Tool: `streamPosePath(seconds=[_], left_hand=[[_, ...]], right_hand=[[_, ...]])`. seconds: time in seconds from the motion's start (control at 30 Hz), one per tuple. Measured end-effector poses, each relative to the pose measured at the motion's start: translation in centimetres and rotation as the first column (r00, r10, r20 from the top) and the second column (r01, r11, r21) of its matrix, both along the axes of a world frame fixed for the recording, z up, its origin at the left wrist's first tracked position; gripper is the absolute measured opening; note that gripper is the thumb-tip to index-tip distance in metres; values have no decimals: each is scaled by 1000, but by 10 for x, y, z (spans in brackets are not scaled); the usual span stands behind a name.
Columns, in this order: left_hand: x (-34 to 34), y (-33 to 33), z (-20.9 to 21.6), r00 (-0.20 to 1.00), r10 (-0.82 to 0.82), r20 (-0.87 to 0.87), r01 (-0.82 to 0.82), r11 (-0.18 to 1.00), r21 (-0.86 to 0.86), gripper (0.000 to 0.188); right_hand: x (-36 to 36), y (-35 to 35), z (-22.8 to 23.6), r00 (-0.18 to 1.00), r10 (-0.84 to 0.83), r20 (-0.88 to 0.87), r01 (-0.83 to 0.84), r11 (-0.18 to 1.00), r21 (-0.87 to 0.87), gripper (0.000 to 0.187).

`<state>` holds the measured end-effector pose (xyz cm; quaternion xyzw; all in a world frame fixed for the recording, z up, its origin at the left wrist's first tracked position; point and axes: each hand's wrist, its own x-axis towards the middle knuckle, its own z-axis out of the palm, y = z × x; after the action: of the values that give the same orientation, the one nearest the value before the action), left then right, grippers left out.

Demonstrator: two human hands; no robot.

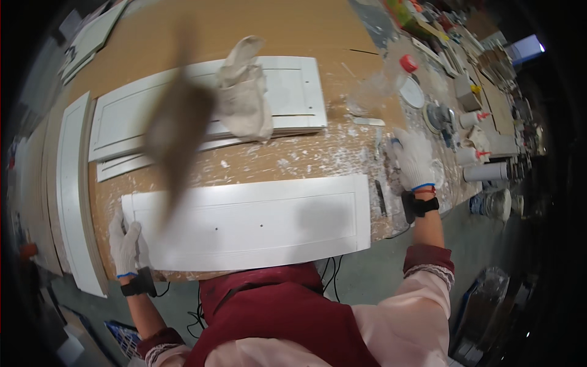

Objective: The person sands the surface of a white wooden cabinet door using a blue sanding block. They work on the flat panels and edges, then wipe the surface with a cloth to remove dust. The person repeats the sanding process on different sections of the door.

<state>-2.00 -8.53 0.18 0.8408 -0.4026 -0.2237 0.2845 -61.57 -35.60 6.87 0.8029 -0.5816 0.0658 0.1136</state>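
A white framed cabinet panel [287, 214] with two small dark holes lies on the bench in front of me. My left hand [125, 244], in a white knit glove, is at the panel's left end, thumb against its edge and fingers apart from the thumb. My right hand [414, 158], also gloved, is beyond the panel's right end, low over the messy bench top. Its fingers are curled, with a bit of blue beside the fingertips; what they hold is hidden. A dark strip-like tool [381, 197] lies between that hand and the panel.
More white panels [287, 88] are stacked behind, with a beige cloth [244, 92] on top. Another panel [73, 189] stands at the left. A clear bottle with red cap [408, 63], a sander [435, 116] and white glue bottles [469, 156] crowd the right. A blurred dark object [177, 116] hangs close up.
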Motion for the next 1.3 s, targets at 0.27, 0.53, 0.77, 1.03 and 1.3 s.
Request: streamPosePath(seconds=[0.27, 0.53, 0.77, 1.03, 1.3], left_hand=[[-18, -8, 24, 986, 24, 163, -37, 996, 77, 68], [-27, 0, 49, 988, 95, 121, -116, 977, 180, 63], [-27, 15, 30, 1000, 16, 14, -19, 967, 253, 76], [-18, 28, 15, 987, -162, -5, 161, 975, 151, 83], [-6, 26, 13, 967, -242, -79, 252, 953, 168, 86]], right_hand=[[19, 10, -7, 998, 54, 20, -55, 994, 89, 27], [155, 30, 16, 669, -124, 733, -279, 872, 402, 35], [352, 98, 3, 530, -34, 848, -680, 580, 449, 32], [448, 119, -22, 693, 63, 719, -592, 620, 515, 33], [458, 133, -42, 681, 118, 723, -607, 644, 467, 35]])
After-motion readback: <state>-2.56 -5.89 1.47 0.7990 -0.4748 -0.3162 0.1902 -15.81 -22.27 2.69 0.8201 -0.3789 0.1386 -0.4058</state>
